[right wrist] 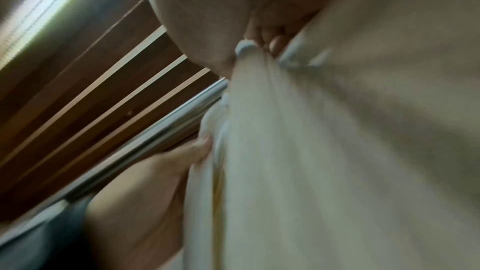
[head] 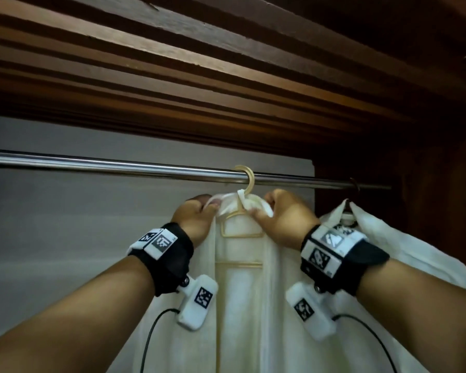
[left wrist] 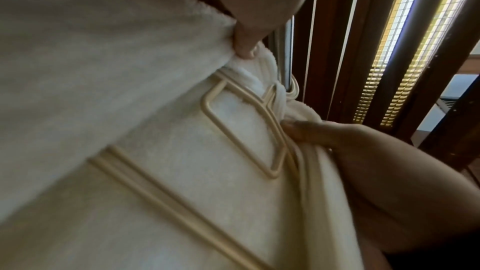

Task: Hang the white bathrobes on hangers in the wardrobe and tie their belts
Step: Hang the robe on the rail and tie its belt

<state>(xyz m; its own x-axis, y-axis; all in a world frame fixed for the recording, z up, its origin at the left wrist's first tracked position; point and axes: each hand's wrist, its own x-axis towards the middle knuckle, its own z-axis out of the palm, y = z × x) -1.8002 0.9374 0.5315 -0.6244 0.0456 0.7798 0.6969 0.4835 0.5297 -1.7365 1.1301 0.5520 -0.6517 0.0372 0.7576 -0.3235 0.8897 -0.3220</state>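
A white bathrobe [head: 242, 292] hangs on a cream plastic hanger [head: 246, 181] hooked over the metal rail [head: 119, 164]. My left hand [head: 197, 214] pinches the robe's collar to the left of the hook. My right hand [head: 283, 214] grips the collar on the right side. In the left wrist view the hanger [left wrist: 244, 122] shows inside the open robe [left wrist: 130, 69], with my left hand's thumb [left wrist: 244, 44] pressed into the fabric. The right wrist view is blurred: my right hand's fingers [right wrist: 270, 40] clutch bunched white cloth [right wrist: 337, 151]. No belt shows.
A second white robe [head: 382, 238] hangs on a dark hanger [head: 347, 205] at the right end of the rail. Dark wooden slats [head: 226, 63] form the wardrobe top just above. A grey back wall [head: 65, 224] lies behind, with free rail to the left.
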